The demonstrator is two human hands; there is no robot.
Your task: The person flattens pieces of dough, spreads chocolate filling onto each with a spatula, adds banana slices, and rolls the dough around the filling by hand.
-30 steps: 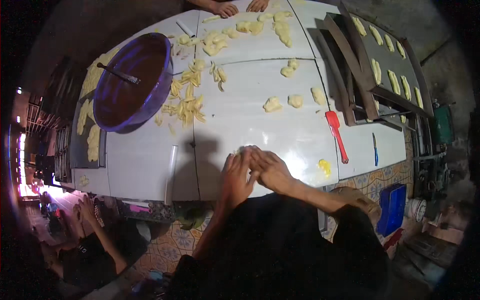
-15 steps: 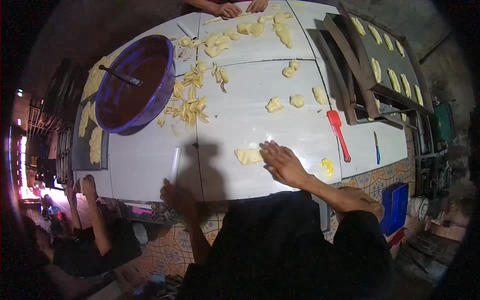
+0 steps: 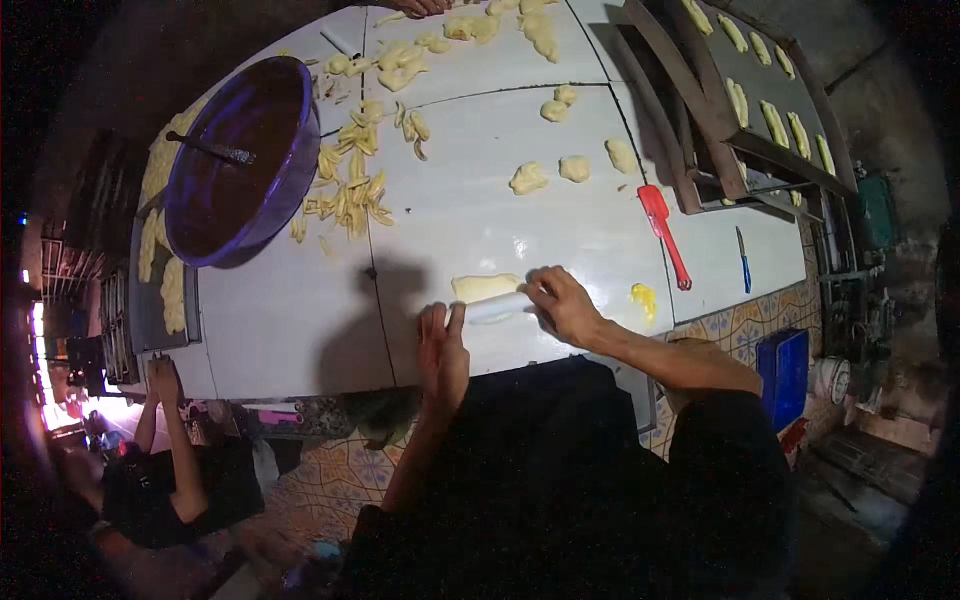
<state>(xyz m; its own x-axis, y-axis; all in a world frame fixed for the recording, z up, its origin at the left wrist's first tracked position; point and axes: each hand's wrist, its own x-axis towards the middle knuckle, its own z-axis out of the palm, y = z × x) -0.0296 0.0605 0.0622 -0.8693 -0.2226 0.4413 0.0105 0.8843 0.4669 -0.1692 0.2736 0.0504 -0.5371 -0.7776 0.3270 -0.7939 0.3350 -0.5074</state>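
Rolling, head view: my right hand (image 3: 565, 305) curls over 1 end of a pale rolling pin (image 3: 497, 307), fingers closed around it, and my left hand (image 3: 443, 350) lies flat with fingers straight and together, tips touching the pin's other end.
Dough, head view: 1 flattened yellow dough piece (image 3: 485, 287) sits on the white table (image 3: 270, 320) just beyond the pin, touching it, near the table's front edge.
Around it, head view: a purple bowl (image 3: 235, 160) with a utensil in it stands far left; cut dough strips (image 3: 350, 190) lie beside it; 3 dough lumps (image 3: 572, 165) sit further back; a red spatula (image 3: 665, 235) lies to the right; filled trays (image 3: 775, 110) stand at the far right.
Risk, my judgement: my left fingertips only graze the pin, so uneven pressure could skew it and roll the dough lopsided, or it could stick and tear.
Change from 0.5 s ago: then my right hand alone pressed beside the dough and my left hung below the table edge; now both meet on the pin.
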